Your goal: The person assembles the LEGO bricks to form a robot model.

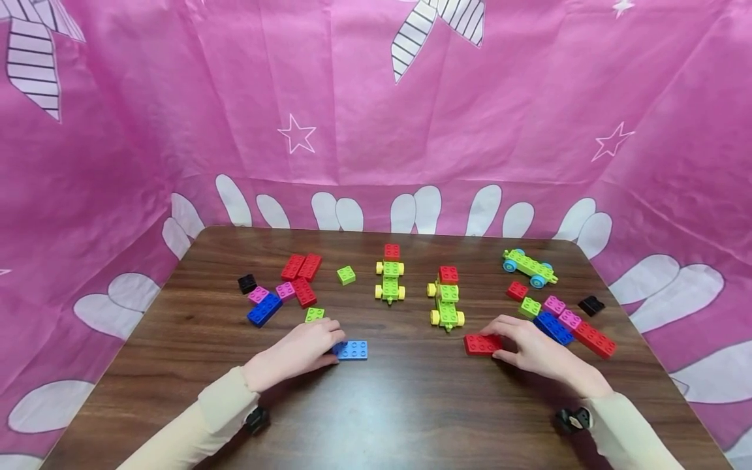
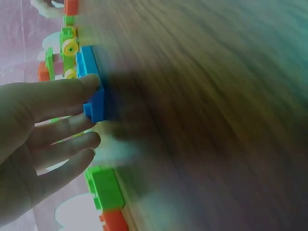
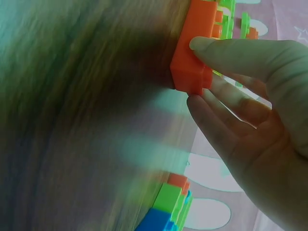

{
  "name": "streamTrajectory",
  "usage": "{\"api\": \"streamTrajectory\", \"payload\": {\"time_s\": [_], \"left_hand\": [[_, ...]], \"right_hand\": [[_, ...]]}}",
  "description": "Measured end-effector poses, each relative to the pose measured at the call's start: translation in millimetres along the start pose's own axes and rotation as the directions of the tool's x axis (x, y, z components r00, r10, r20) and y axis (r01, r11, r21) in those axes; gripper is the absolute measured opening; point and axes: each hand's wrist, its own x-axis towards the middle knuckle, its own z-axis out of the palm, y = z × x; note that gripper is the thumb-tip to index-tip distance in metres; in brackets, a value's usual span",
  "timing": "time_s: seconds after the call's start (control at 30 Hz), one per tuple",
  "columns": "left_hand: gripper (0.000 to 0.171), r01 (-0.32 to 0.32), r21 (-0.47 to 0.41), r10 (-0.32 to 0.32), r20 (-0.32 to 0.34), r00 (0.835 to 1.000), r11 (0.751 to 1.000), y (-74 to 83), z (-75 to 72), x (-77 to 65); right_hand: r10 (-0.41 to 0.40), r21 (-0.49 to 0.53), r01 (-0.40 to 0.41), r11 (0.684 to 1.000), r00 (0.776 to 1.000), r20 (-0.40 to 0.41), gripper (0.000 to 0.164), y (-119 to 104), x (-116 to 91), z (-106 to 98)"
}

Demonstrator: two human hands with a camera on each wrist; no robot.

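My left hand pinches a light-blue toy building brick by its left end, low over the table; the left wrist view shows the thumb on the near side of this blue brick. On the right, my right hand pinches a red building brick by its right end, the thumb lying on its near side. Between and beyond the hands stand two green car bases with yellow wheels, each with a small red brick at its far end.
Left of centre lie loose bricks: red, pink, blue, black and green. At right are a blue-wheeled green car base, a long red brick, a dark-blue brick and others. A pink curtain surrounds the wooden table.
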Motion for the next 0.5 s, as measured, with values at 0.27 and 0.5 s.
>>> {"api": "streamTrajectory", "payload": {"time_s": [0.27,0.5], "left_hand": [[0.028,-0.002,-0.030,0.002,0.005,1.000,1.000,5.9,1.9,17.2],[0.029,-0.026,0.004,0.026,-0.025,0.999,1.000,10.4,7.5,30.6]], "right_hand": [[-0.030,0.018,0.030,0.999,1.000,0.006,0.036,-9,8,5],[-0.052,0.037,0.051,0.998,0.998,0.027,0.036,-18,14,9]]}}
